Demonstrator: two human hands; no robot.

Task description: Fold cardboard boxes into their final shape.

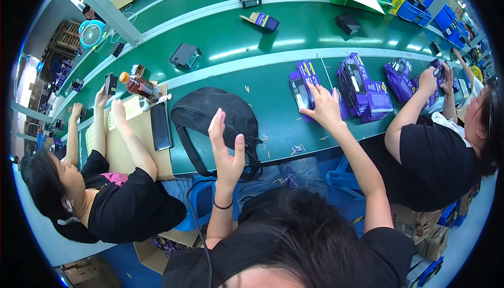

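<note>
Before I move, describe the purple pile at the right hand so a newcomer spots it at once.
On the green table, find the black bag. To its right, partly under the right hand, lies the purple pile. It is leftmost in its row and looks smaller than the neighbouring pile.

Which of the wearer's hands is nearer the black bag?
Left: the left hand is raised, overlapping the black bag in view; the right hand is to its right, by purple packages.
</note>
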